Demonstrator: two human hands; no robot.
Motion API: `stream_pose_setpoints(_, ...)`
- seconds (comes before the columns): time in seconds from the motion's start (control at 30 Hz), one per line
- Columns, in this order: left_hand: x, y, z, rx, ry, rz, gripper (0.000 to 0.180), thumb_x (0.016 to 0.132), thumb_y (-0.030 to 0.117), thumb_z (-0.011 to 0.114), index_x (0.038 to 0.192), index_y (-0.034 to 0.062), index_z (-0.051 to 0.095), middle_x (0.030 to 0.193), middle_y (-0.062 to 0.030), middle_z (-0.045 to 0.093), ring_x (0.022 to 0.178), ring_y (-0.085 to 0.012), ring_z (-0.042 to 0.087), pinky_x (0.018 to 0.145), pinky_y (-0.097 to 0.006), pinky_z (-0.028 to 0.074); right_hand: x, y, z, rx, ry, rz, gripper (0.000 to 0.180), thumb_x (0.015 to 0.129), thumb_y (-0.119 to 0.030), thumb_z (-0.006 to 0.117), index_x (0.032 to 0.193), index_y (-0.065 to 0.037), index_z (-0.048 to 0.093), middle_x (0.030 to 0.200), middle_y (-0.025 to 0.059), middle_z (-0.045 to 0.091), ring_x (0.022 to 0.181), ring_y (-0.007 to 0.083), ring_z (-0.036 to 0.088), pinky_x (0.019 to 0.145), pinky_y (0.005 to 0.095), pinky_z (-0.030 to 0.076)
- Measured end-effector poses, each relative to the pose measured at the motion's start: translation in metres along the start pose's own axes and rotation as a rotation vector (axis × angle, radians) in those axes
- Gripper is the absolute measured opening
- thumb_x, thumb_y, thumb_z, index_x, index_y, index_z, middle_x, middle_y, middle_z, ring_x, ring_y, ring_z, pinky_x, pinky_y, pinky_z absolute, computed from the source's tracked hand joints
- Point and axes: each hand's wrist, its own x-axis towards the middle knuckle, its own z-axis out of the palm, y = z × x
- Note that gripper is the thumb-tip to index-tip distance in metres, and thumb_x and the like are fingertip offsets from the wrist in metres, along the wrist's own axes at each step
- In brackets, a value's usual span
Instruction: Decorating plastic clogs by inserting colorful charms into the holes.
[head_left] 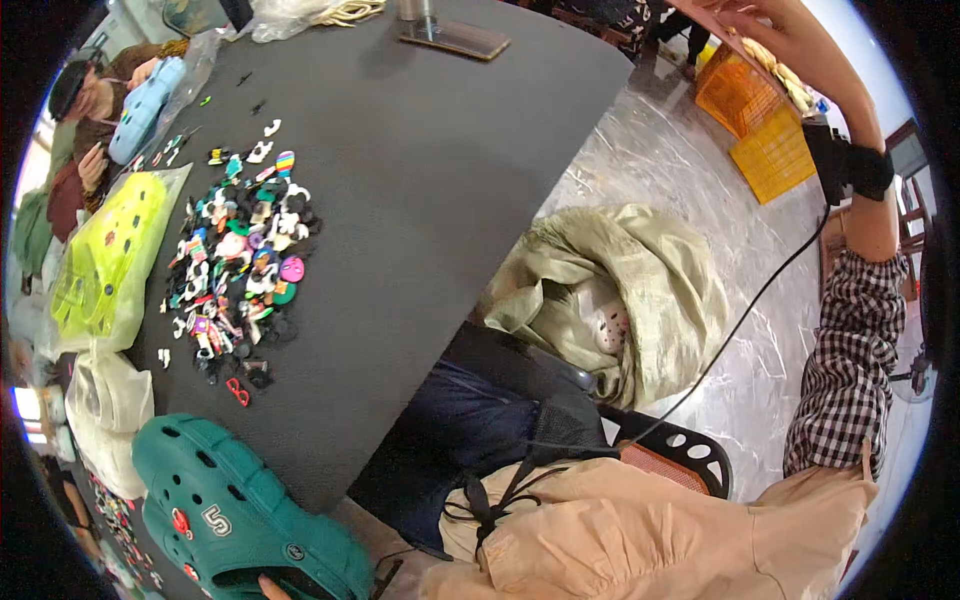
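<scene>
A dark green clog with a few charms pressed into its holes tilts at the table's near left edge. At its foot opening shows only a digit of my left hand, closed on the clog; the rest is out of frame. My right hand is raised at the top right, away from the table, with its fingers stretched out and partly cut off by the frame. I see nothing held in it. A black band with a small device and cable circles that wrist. A heap of small colourful shoe charms lies on the dark table.
Bagged yellow-green clogs lie left of the heap. Across the table another person holds a light blue clog. A phone rests at the far edge. On the floor stand a pale green sack and yellow-orange crates.
</scene>
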Motion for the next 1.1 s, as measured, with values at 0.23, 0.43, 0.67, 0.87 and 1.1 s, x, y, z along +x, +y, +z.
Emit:
stream_pose_setpoints(0.23,0.006,-0.005,-0.003,0.028,-0.011,-0.014,0.057,0.094,0.047,0.066,0.097,-0.0087,0.053,0.081,-0.0326,0.062,0.068,-0.0411,0.062,0.057,-0.048,0.048,0.027,-0.004,0.092,0.303,-0.003,-0.302,0.023,0.097,-0.009,0.059,0.116,-0.001,0.068,0.112,0.0135,0.069,0.104,0.024,0.065,0.091,0.0355,0.054)
stream_pose_setpoints(0.43,0.009,0.007,-0.001,-0.079,-0.03,-0.058,0.057,0.094,0.043,0.067,0.111,-0.0108,0.055,0.093,-0.0322,0.064,0.081,-0.0409,0.064,0.071,-0.046,0.05,0.097,-0.116,0.161,0.499,0.189,-0.888,0.029,0.087,-0.004,0.064,0.116,-0.005,0.063,0.124,0.0125,0.06,0.115,0.032,0.059,0.097,0.0414,0.05)
stream_pose_setpoints(0.67,0.007,0.011,-0.006,-0.038,-0.042,-0.129,0.057,0.095,0.039,0.067,0.115,-0.012,0.054,0.099,-0.0317,0.063,0.085,-0.0374,0.06,0.08,-0.042,0.05,0.174,-0.295,0.153,0.428,0.336,-1.482,0.02,0.09,-0.015,0.057,0.106,-0.006,0.066,0.108,0.0122,0.063,0.109,0.0324,0.062,0.086,0.0448,0.056)
stream_pose_setpoints(0.87,0.009,0.028,-0.006,-0.074,-0.047,-0.061,0.057,0.097,0.037,0.065,0.115,-0.0152,0.053,0.097,-0.0324,0.062,0.085,-0.0406,0.058,0.083,-0.045,0.047,0.199,-0.363,0.206,0.22,0.409,-1.723,0.021,0.091,-0.025,0.056,0.104,-0.013,0.067,0.112,0.0099,0.062,0.11,0.0299,0.058,0.091,0.0446,0.053)
stream_pose_setpoints(1.1,0.014,0.004,-0.012,-0.047,-0.089,-0.148,0.049,0.094,0.036,0.069,0.09,-0.009,0.051,0.063,-0.0165,0.05,0.057,-0.0254,0.043,0.054,-0.041,0.038,0.201,-0.337,0.185,0.527,0.181,-1.41,0.022,0.089,-0.021,0.059,0.105,-0.008,0.065,0.106,0.013,0.06,0.105,0.0323,0.06,0.087,0.0438,0.053)
